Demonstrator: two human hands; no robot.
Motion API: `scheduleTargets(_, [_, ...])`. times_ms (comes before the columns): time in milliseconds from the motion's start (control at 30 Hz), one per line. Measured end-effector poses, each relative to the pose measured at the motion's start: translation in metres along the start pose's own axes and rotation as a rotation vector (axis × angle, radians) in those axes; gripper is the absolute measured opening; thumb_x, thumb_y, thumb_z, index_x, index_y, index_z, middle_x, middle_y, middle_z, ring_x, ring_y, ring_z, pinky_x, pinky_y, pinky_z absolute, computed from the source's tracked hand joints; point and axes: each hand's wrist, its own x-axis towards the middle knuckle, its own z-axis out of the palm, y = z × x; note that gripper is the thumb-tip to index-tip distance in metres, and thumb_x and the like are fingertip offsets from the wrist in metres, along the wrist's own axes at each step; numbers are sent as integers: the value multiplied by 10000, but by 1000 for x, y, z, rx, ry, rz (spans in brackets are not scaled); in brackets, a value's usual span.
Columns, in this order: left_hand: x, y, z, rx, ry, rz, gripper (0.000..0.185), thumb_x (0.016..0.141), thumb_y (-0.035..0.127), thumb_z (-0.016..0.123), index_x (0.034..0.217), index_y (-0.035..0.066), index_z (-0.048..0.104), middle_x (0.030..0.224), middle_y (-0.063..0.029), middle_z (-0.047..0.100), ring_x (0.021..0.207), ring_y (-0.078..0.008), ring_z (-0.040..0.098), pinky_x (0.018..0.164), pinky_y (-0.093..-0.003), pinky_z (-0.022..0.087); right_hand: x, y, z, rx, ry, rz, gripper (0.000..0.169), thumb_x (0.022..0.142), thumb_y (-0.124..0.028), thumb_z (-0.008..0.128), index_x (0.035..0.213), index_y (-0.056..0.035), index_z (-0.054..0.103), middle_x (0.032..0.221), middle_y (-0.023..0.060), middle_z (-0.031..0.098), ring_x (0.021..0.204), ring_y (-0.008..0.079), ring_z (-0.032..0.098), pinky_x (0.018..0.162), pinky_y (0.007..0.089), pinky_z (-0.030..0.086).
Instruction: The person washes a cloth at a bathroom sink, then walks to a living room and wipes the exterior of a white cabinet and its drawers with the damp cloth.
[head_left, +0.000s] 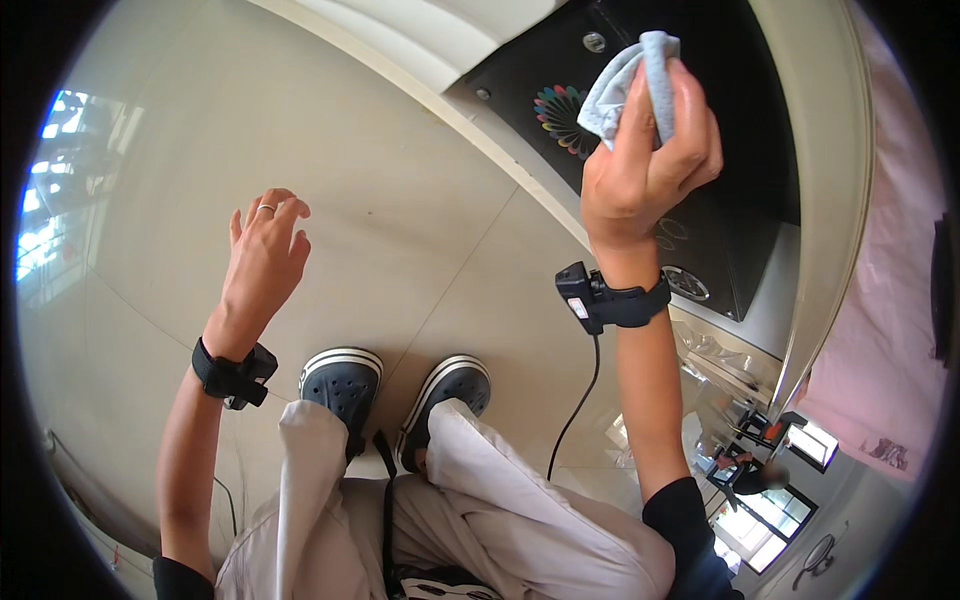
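My right hand (652, 161) grips a folded pale blue cloth (626, 90) between thumb and fingers. It is held above a glossy black panel (739, 165), and I cannot tell whether the cloth touches it. A multicoloured petal design (561, 120) and round metal fittings (594, 42) show on that panel. Over the tiled floor to the left, my left hand (266, 244) hangs with loosely bent fingers and nothing in it. There is a ring on one of its fingers. Each wrist wears a black strap with a small device (581, 298).
A pale curved rim (832, 187) borders the panel's right side, with pink fabric (877, 300) beyond. My feet, in dark clogs (341, 386), rest on beige floor tiles (405, 247). A black cable (576, 409) hangs from the right wrist device. Another person (761, 478) is far off, lower right.
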Motion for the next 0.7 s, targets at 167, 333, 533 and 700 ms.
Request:
scheduleTargets(167, [5,-3,-3,-40,82,0,204,833,5,528,1027,68,534,1150,-86,523,1090,-281,510,1010,-454,315,-7,12,-2,82,-8,-80,252,741,51,710,989,8,698,1183,75,540,1043,228,477,837,289,411])
scheduleTargets(333, [4,-11,-6,-52,174,8,192,820,1,539,1002,60,543,1097,-77,545,1060,-277,526,1001,-497,322,-24,16,-18,94,-58,-67,218,717,48,730,919,-32,722,1152,56,563,1010,216,500,819,295,403])
scheduleTargets(533, [10,-16,-6,-39,83,57,197,820,6,540,1011,56,543,1091,-93,550,1049,-281,525,960,-448,347,4,-4,5,185,-25,-56,213,719,-25,743,928,-51,710,1179,23,569,1013,208,501,820,322,376])
scheduleTargets(700, [16,6,-6,-51,74,136,202,820,0,537,1014,55,543,1097,-106,545,1043,-285,526,949,-406,369,-45,-3,-1,186,-300,-190,322,765,-65,686,1083,-49,635,1165,5,563,1031,173,494,866,306,377])
